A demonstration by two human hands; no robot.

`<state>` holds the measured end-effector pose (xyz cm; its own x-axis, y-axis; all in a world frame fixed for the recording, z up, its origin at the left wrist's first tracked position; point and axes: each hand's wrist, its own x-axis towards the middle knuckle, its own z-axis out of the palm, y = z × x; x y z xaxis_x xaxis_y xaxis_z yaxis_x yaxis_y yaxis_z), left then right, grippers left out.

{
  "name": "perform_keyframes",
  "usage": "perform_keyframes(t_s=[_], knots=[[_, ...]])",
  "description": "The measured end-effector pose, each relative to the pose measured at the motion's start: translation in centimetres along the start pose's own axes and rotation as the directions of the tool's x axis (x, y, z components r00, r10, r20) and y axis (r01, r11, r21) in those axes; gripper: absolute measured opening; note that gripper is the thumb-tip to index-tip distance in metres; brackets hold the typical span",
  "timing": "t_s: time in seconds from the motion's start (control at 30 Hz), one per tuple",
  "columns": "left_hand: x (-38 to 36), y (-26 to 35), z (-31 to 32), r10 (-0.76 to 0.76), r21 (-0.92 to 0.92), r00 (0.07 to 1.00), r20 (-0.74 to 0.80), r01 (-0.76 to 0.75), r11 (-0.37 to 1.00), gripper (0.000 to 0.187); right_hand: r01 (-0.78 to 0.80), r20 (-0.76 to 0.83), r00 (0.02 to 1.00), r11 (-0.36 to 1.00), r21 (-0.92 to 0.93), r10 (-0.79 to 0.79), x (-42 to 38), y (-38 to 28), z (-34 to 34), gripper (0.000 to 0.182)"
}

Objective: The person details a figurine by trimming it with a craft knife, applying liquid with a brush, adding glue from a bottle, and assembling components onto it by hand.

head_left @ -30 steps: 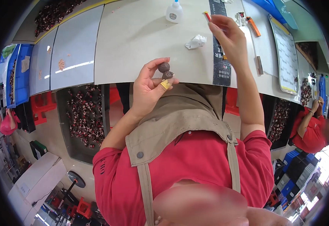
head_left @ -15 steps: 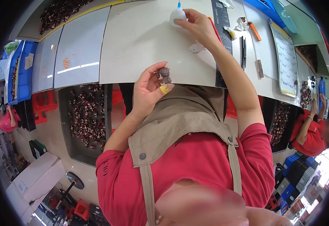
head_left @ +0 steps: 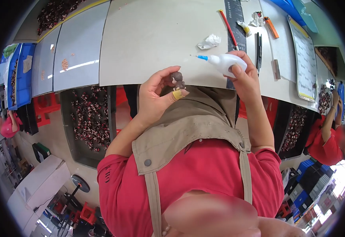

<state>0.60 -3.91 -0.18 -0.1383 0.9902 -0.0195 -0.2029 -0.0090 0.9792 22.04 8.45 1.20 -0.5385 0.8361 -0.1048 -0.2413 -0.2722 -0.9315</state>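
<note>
Between the thumb and fingers of my left hand (head_left: 156,93) is a small dark brown figurine (head_left: 177,80), held just past the table's near edge. Yellow tape wraps the thumb of that hand. My right hand (head_left: 245,77) grips a white squeeze bottle (head_left: 227,63) lying on its side in the air. Its blue tip with a thin needle (head_left: 202,57) points left, above and to the right of the figurine and apart from it. A crumpled white tissue (head_left: 209,42) lies on the table beyond the bottle.
To the right on the table (head_left: 152,43) lie a red pencil-like stick (head_left: 228,28), an orange lighter (head_left: 271,27), black tweezers (head_left: 258,51) and a framed sheet (head_left: 301,63). A grey bin (head_left: 87,154) of small pieces stands below left. A co-worker in red (head_left: 326,142) is at right.
My right hand has come back toward me from the far side of the table. The bottle has turned from upright to sideways. The left hand keeps the figurine, which has turned slightly.
</note>
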Motion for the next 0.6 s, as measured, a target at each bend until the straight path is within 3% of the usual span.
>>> perform_keyframes(t_s=[0.07, 0.33, 0.6], knots=[[0.1, -0.1, 0.3, 0.017, 0.112, 1.000, 0.017, -0.019, 0.994, 0.053, 0.011, -0.044, 0.999, 1.000, -0.012, -0.011, -0.9, 0.1, -0.5, 0.036], [0.0, 0.4, 1.1, -0.058, 0.140, 0.998, 0.011, 0.056, 0.989, 0.051, 0.105, -0.040, 0.993, 0.981, -0.165, -0.113, -1.7, -0.3, -0.9, 0.031], [-0.1, 1.0, 1.7, -0.131, 0.127, 0.990, -0.045, 0.136, 0.982, 0.049, 0.113, 0.018, 0.994, 0.961, -0.252, -0.112, -1.7, -0.7, -0.4, 0.029]])
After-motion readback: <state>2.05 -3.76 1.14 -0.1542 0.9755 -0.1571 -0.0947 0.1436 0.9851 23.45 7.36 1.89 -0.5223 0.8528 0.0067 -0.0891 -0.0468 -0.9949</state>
